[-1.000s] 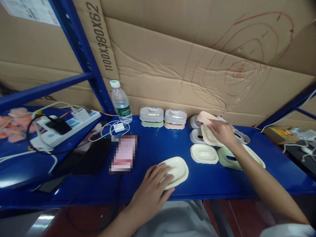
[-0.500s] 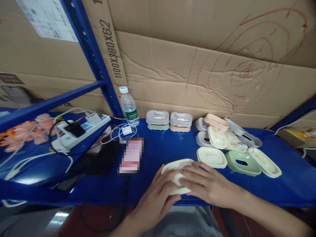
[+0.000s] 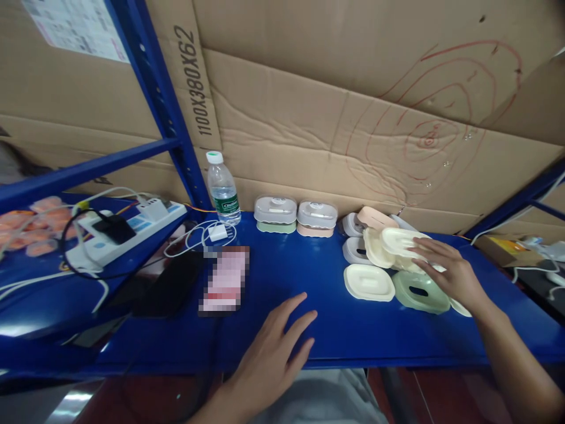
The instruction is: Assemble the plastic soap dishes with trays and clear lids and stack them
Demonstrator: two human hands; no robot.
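Observation:
My right hand [image 3: 452, 272] grips the right side of a cream plastic tray [image 3: 397, 240] over the pile of plastic parts at the back right. Its thumb and part of the tray's edge are hidden. My left hand [image 3: 271, 347] hovers over the blue table [image 3: 309, 277] near the front, fingers spread, holding nothing. Below the right hand lie a green shell with an oval slot [image 3: 421, 292] and another cream tray [image 3: 369, 282]. Grey parts [image 3: 354, 250] and a peach part [image 3: 375, 218] are in the pile.
Two lidded boxes, one with a green base [image 3: 276, 214] and one with a peach base [image 3: 316, 219], stand at the back. A water bottle [image 3: 223, 191], charger [image 3: 218, 233], pixelated phone-like rectangle [image 3: 225, 280] and power strip [image 3: 128, 235] are left. Cardboard [image 3: 282, 118] backs the table.
My right hand has carried the cream tray from the front middle to the pile at the right. The left hand has let go of it and spread its fingers. The view has shifted slightly.

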